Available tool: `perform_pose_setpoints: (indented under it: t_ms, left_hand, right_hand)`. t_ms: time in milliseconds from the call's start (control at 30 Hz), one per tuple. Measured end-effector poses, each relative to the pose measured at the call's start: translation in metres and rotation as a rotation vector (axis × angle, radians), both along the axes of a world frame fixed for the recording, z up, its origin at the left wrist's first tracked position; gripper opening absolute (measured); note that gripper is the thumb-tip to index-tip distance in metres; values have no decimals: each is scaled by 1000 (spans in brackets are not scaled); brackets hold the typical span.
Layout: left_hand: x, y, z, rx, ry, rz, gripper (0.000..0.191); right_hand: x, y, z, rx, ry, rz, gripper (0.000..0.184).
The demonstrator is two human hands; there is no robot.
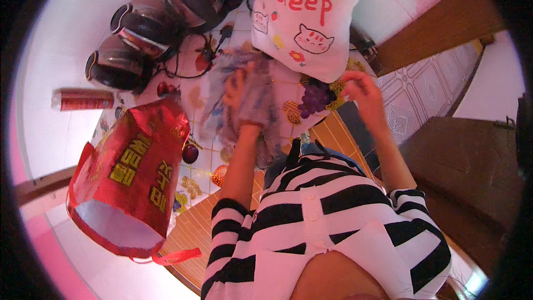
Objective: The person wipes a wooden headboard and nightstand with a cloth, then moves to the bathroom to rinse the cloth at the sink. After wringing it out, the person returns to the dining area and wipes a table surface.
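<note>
My left hand (234, 85) is among the folds of a crumpled grey-blue cloth (262, 92) on the table. Its fingers look curled in the fabric, though blur and folds hide much of the grip. To the right, my right hand (361, 89) is raised with fingers apart and nothing visible in them. It is close to the lower corner of a white fabric bag (308, 12) printed with cats, flowers and writing; whether it touches the bag I cannot tell. Both are above a tablecloth (287, 87) patterned with fruit.
On the left a shiny red tote bag (129, 166) with yellow writing lies with its mouth towards me. Beyond it are a red-labelled cylindrical container (85, 100) and several dark, glossy rounded objects (143, 25). A black cable (187, 76) runs beside them. Dark brown furniture (454, 175) stands at the right.
</note>
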State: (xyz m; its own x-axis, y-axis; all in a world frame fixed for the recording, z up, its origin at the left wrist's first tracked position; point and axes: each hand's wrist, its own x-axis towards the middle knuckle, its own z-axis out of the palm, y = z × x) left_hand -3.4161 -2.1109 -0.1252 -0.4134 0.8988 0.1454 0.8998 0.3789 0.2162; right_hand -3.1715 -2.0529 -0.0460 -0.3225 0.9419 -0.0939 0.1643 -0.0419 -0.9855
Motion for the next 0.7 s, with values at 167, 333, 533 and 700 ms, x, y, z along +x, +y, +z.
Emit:
perform_pose_setpoints:
  t_ms: [167, 333, 533, 700]
  left_hand:
    - [86, 2, 24, -51, 8, -402, 34]
    - [113, -13, 9, 214, -60, -726, 25]
    - [40, -55, 32, 279, -648, -296, 25]
    - [-32, -70, 31, 498, -195, 344, 32]
  right_hand:
    - [14, 27, 3, 50, 37, -105, 21]
    - [6, 40, -1, 7, 54, -32, 21]
    - [8, 65, 5, 207, 9, -41, 30]
    - [-10, 71, 7, 688, -210, 93, 67]
